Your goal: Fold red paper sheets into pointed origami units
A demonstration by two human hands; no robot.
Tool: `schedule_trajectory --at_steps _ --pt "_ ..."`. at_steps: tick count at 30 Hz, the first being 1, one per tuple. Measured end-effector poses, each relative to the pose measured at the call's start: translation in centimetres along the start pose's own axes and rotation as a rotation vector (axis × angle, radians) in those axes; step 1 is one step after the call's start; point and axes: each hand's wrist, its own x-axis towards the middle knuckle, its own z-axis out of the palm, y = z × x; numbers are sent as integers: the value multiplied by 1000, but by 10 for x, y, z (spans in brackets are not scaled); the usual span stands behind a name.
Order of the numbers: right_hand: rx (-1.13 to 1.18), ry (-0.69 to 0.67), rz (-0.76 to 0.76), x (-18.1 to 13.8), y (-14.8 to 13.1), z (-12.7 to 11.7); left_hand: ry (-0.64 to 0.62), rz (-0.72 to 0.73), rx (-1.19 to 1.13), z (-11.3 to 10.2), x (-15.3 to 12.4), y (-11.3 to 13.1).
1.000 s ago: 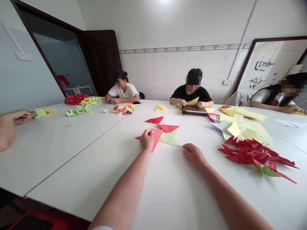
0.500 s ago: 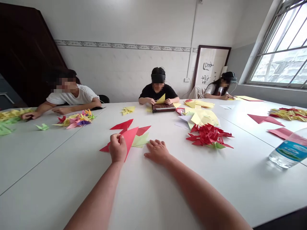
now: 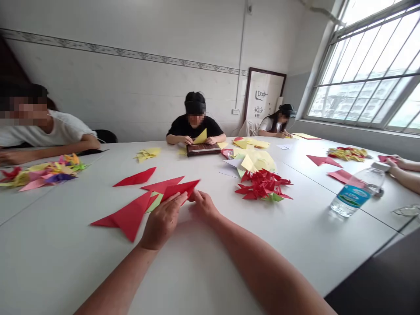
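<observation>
item, near centre: one red paper (image 3: pixel 184 186), folded to a pointed shape, judged part-worked, with more folding apparently left. left hand (image 3: pixel 162 224): fingers straight, laid over the paper. right hand (image 3: pixel 204 205): fingers bent in by its right tip (grip hidden, cannot tell). the hands lie close together. just left: folded red sheets (image 3: pixel 131 215), seemingly unfinished. beyond: green paper (image 3: pixel 154 202), partly covered, and red triangles (image 3: pixel 135 177). farther, right: heap of red folded shapes (image 3: pixel 264 183), apparently done. far centre: co-worker (image 3: pixel 195 126) with yellow paper (image 3: pixel 200 136).
</observation>
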Motion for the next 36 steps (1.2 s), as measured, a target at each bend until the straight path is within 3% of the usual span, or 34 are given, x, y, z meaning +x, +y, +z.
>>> schedule_trajectory --at_steps 6,12,17,20,23,27,30,36 --pt "303 65 82 5 -3 -13 -76 23 -26 12 -7 0" --pt "417 31 158 16 2 -20 -125 -84 -147 16 -9 8" --pt "498 -35 170 17 8 -24 -222 -306 -297 3 -3 18" --pt "538 -117 179 15 7 -27 -130 -458 -292 2 -4 11" --pt "565 -187 200 12 7 -30 -17 -705 -202 4 -9 -2" --pt "576 -175 194 3 9 -33 -122 -1063 -391 -2 -17 -6" --pt "579 -176 191 -10 11 -36 -216 -1090 -526 -11 -23 3" --pt "622 -233 220 -25 13 -43 -72 -1249 -806 -16 -29 16"
